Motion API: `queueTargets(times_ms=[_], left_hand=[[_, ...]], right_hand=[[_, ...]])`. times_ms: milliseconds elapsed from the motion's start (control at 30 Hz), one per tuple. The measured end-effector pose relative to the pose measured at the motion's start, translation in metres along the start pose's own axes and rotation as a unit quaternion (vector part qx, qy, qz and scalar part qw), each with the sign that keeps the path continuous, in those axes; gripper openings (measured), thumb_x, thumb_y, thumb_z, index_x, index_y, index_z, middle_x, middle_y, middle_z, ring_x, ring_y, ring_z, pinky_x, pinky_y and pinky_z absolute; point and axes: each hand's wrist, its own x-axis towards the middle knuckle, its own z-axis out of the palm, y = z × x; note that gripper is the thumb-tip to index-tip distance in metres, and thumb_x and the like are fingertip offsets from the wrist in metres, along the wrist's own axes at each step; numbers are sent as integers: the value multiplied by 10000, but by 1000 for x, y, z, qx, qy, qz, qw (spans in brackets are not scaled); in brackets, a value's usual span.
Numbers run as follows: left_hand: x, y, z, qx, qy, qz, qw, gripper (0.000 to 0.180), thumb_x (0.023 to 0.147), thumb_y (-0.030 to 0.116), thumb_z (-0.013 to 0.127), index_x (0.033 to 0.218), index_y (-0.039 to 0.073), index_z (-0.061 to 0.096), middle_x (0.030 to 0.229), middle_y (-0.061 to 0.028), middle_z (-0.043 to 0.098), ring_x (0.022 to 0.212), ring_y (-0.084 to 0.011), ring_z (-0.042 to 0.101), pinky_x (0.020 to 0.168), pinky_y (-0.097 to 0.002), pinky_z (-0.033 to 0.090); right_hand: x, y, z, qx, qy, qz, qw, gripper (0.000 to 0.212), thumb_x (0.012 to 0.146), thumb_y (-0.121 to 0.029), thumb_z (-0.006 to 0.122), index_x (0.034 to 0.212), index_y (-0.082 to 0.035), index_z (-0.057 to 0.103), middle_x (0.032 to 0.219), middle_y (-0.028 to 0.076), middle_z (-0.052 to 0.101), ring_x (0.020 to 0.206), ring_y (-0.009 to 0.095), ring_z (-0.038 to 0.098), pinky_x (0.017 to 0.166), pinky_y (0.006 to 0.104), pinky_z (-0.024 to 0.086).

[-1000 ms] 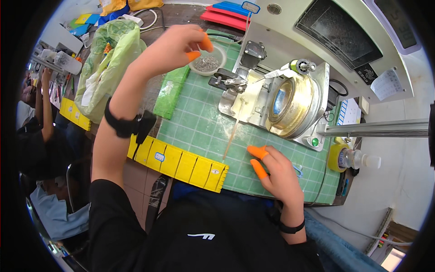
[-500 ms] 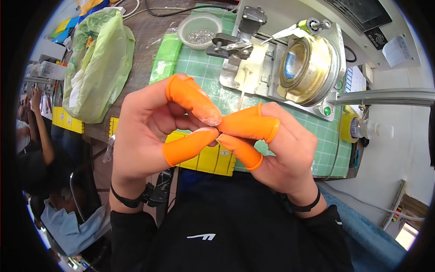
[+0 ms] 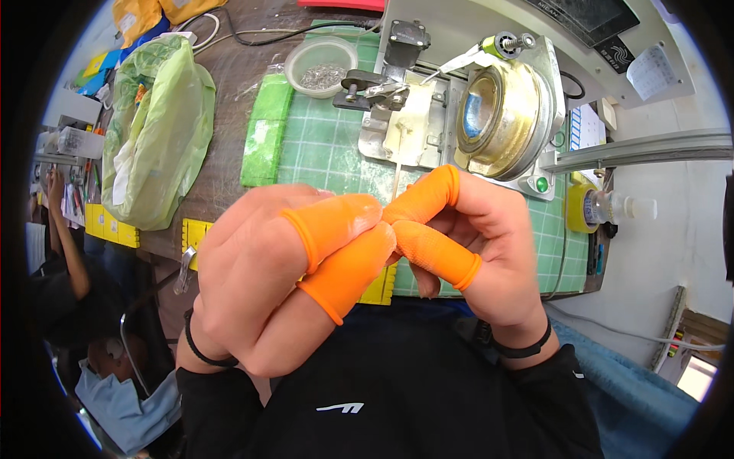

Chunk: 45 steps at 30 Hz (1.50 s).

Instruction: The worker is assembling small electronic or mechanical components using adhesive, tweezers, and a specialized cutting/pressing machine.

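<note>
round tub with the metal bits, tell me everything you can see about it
The round tub is shallow, open-topped and whitish, slightly translucent, and looks like plastic. It stands upright by the left edge of the green gridded mat, with many small silvery pieces heaped in its bottom. The bright green block lies just nearer the person; the black clamp arm overlaps its right side in this view, contact unclear. Neither the left hand nor the right hand touches it.

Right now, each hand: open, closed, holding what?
Left hand: pinched closed in orange finger cots; anything held is hidden.
Right hand: pinched closed, meeting the left; anything held can't be told.
</note>
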Motion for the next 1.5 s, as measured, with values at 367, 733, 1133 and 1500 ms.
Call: queueTargets(times_ms=[367,733,1133,1500], left_hand=[[62,-81,45,-180,-68,-100,976,86,979,9,627,1061,-15,632,1147,-108,685,1059,-183,644,961,-307,500],[57,-104,62,-277,-82,-197,937,89,1002,20,619,1085,-9,629,1154,-72,687,1011,-129,639,928,-281,507],[67,-100,69,-119,-101,-53,986,152,871,-49,684,1009,-22,625,1001,-119,666,854,-224,639,752,-289,502],[63,-104,59,-33,-114,10,993,179,794,86,704,921,18,597,905,-135,580,762,-316,630,636,-394,521]], right_hand=[[41,69,7,24,144,-68,987,312,1093,-195,533,1343,-15,484,1108,36,541,787,51,500,713,227,429],[92,88,-1,43,256,-189,947,199,1098,-196,542,1237,-56,518,1089,6,544,881,74,473,812,244,424],[86,99,-6,103,257,-194,941,158,1104,-137,502,1241,-57,507,1089,25,520,873,95,476,800,261,430],[87,102,0,-12,326,-142,934,189,1097,-170,508,1252,-64,528,1125,4,535,1007,91,505,896,254,421]])
